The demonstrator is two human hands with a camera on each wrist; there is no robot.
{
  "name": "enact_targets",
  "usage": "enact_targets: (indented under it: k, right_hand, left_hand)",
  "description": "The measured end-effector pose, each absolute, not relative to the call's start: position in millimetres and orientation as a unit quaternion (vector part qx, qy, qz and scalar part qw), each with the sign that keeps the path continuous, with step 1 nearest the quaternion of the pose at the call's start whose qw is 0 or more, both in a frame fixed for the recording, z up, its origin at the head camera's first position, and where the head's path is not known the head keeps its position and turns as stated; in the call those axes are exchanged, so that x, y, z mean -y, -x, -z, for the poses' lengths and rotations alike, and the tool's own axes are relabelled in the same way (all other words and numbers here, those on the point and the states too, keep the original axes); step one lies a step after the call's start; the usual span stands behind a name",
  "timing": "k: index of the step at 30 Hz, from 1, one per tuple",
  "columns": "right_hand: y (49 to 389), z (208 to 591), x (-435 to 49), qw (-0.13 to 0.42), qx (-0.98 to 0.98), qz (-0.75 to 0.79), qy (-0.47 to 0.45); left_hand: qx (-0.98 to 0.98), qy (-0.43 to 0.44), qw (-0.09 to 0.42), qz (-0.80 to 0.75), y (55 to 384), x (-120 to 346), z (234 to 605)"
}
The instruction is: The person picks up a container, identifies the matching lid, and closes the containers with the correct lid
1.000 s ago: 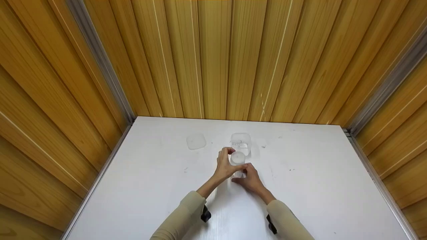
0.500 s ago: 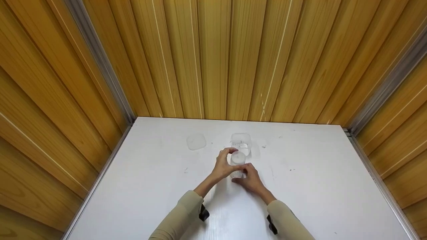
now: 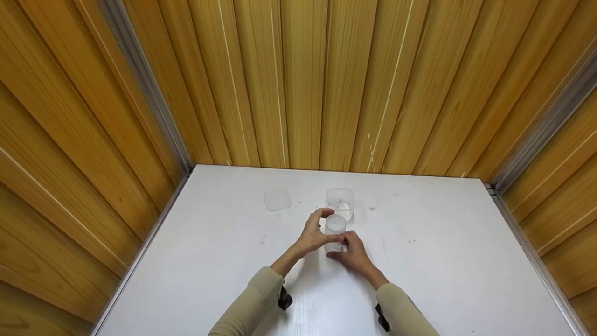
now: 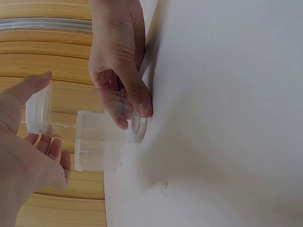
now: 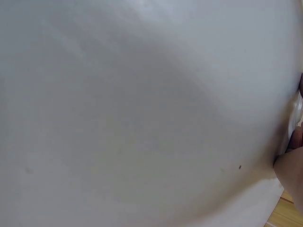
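Observation:
A clear cylindrical jar (image 4: 64,106) with a whitish lid (image 3: 335,223) stands upright on the white table. My left hand (image 3: 311,239) curls around the lid, its thumb on the near side and index finger at the far edge. In the left wrist view, the other left fingers (image 4: 54,149) bend beneath the lid. Low on the jar, my right hand (image 3: 355,254) grips the body between thumb and fingers near the base. Only part of the right hand (image 5: 289,165) shows at the right wrist view's edge, where the jar is mostly cut off.
Just behind the jar stands a clear, square-cornered plastic container (image 3: 346,192) without a lid on it. A flat translucent square lid (image 3: 277,199) lies farther left. Wood-patterned walls (image 3: 303,93) enclose the back and sides of the white table (image 3: 443,261).
My left index finger has shifted slightly rightward along the lid's far edge. The right hand keeps its hold, and the jar stays in place. The head view has moved a little.

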State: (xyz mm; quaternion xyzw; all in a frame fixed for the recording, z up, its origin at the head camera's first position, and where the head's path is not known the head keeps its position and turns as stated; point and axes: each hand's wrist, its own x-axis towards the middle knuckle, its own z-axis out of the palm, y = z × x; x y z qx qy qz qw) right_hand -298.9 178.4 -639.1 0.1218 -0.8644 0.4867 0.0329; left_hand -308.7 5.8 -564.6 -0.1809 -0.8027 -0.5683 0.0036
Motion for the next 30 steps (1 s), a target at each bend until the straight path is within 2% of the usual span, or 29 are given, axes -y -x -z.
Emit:
enact_targets:
  k: [11, 23, 30]
  right_hand:
    - [300, 641, -178, 0.056, 0.863, -0.486, -0.125]
    - [298, 643, -177, 0.061, 0.865, -0.481, -0.131]
    - [298, 640, -178, 0.046, 0.865, -0.483, -0.129]
  left_hand:
    - [0.792, 0.153, 0.077, 0.586, 307, -18, 570]
    - [0.788, 0.155, 0.079, 0.591, 308, -19, 576]
    - [0.801, 0.155, 0.069, 0.574, 309, -14, 573]
